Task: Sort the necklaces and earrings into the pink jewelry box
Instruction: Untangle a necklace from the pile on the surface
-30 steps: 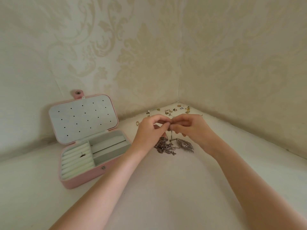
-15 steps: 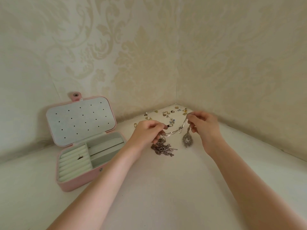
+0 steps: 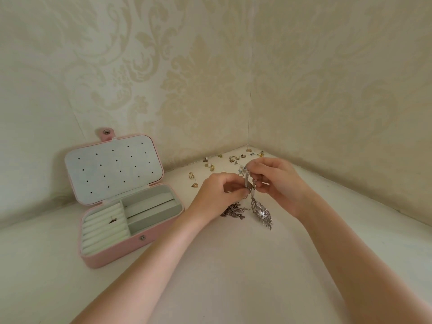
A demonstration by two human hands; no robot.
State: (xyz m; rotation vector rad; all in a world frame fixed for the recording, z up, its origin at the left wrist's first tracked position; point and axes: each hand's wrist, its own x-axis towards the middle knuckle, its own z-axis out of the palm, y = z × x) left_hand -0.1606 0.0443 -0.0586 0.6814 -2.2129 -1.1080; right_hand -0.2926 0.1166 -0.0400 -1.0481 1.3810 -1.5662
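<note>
The silver chain (image 3: 248, 183), stretched wide between the hands half a second ago, is gathered short again, feather pendant (image 3: 261, 212) touching the table. Left hand (image 3: 217, 195) and right hand (image 3: 278, 183) both pinch it. Probably bundling it for the pink jewelry box (image 3: 131, 230), open at left, with a bare path across; walls crowd behind.

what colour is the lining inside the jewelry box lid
Pale grey-white lining, dotted with small dark holes; head view.

Patterned wallpaper (image 3: 210, 78), white tabletop (image 3: 233, 265)
</note>
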